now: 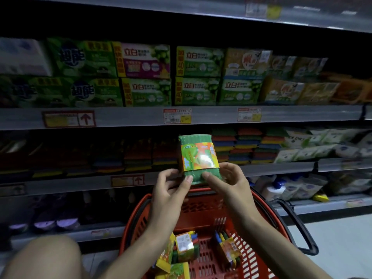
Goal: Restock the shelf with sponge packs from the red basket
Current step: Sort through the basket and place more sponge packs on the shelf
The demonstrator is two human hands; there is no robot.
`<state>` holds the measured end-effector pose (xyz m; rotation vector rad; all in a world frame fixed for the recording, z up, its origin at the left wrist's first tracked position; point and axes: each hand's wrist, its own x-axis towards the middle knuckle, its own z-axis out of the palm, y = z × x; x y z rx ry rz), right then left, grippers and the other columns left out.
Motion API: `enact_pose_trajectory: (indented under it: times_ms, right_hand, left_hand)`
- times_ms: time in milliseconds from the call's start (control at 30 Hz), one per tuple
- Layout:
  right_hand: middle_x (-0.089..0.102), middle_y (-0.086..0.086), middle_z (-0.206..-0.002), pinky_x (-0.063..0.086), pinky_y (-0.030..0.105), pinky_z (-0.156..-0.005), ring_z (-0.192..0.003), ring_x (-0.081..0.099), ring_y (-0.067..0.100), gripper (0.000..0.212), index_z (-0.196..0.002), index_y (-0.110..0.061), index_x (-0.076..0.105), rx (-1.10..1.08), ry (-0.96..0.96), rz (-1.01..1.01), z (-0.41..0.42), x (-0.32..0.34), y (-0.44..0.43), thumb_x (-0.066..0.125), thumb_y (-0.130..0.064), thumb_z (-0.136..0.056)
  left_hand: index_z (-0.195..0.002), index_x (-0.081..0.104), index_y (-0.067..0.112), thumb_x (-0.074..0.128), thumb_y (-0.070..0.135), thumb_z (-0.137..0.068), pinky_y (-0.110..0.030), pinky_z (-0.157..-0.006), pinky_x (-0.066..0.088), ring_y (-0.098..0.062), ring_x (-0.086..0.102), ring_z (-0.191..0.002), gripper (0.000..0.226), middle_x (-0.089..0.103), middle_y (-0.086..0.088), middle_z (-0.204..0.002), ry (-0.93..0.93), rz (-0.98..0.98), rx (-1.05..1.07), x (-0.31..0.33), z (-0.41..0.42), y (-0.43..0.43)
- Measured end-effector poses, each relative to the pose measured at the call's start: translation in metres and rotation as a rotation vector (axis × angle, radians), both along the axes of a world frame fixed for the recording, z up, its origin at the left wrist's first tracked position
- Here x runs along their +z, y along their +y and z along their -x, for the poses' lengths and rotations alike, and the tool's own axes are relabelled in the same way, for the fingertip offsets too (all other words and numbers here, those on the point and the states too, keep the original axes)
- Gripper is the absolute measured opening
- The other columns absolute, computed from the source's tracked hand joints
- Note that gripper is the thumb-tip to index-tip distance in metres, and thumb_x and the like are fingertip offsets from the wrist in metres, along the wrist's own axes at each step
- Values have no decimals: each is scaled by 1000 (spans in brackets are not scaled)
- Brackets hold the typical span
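Note:
A green sponge pack [198,156] with an orange and green label is held upright above the red basket [203,208], in front of the sponge shelf [277,168]. My left hand [171,190] pinches its lower left corner, thumb on the front. My right hand [227,180] grips its lower right edge. Several more sponge packs [186,246] lie in the basket bottom, one of them [228,248] to the right. Stacks of multicoloured sponges [247,146] sit on the shelf just right of the held pack.
Boxes of soap [147,75] fill the shelf above. White pouches [322,143] stand at the right of the sponge shelf, bottles [275,188] on the shelf below. A black basket handle [300,228] sticks out right. My knee [42,258] is at lower left.

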<state>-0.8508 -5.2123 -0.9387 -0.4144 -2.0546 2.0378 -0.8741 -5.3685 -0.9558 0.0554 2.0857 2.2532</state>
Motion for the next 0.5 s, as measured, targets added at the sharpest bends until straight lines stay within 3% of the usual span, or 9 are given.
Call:
enact_pose_trajectory:
  times_ms: [67, 133, 233, 333, 433, 500]
  right_hand:
    - [73, -9, -113, 54, 22, -88, -103, 68, -2, 39, -114, -23, 65, 2, 50, -46, 6, 0, -1, 86, -24, -81]
    - [70, -9, -116, 53, 27, -92, -108, 66, 3, 37, -117, -31, 68, 13, 60, -76, 14, -2, 0, 84, -26, -84]
    - [68, -4, -124, 53, 40, -100, -116, 64, 13, 48, -123, -46, 67, 54, 45, -83, 24, -8, 5, 79, -33, -78]
    - [66, -12, -133, 50, 35, -102, -122, 61, 4, 57, -131, -48, 61, 58, 41, -85, 30, -13, 11, 77, -23, -82]
    - [64, -13, -135, 49, 26, -95, -119, 60, -3, 60, -133, -46, 57, 66, 53, -78, 39, -16, 18, 72, -8, -90]
    - [64, -10, -135, 49, 24, -92, -116, 62, -2, 59, -134, -45, 58, 95, 57, -65, 46, -18, 23, 72, -13, -87]
  left_hand:
    - [-119, 60, 28, 71, 30, -93, -27, -79, 60, -1, 72, -96, 28, 75, 3, -112, 2, -37, 61, -2, 8, 4]
    - [-116, 61, 27, 70, 27, -95, -20, -72, 59, -4, 73, -92, 23, 77, 5, -105, 10, -68, 121, -3, 16, 8]
    - [-114, 64, 26, 71, 24, -94, -21, -72, 59, -5, 74, -90, 22, 79, 5, -99, 18, -121, 178, -3, 28, 19]
    - [-119, 65, 23, 69, 23, -96, -26, -79, 60, -5, 74, -93, 23, 79, 10, -95, 19, -140, 197, -4, 35, 32]
    - [-125, 65, 24, 66, 24, -98, -28, -86, 59, -6, 73, -96, 27, 76, 4, -111, 23, -113, 199, -8, 40, 42]
    - [-128, 64, 28, 65, 23, -99, -24, -91, 58, -7, 73, -100, 29, 63, 0, -133, 25, -101, 207, -11, 45, 45]
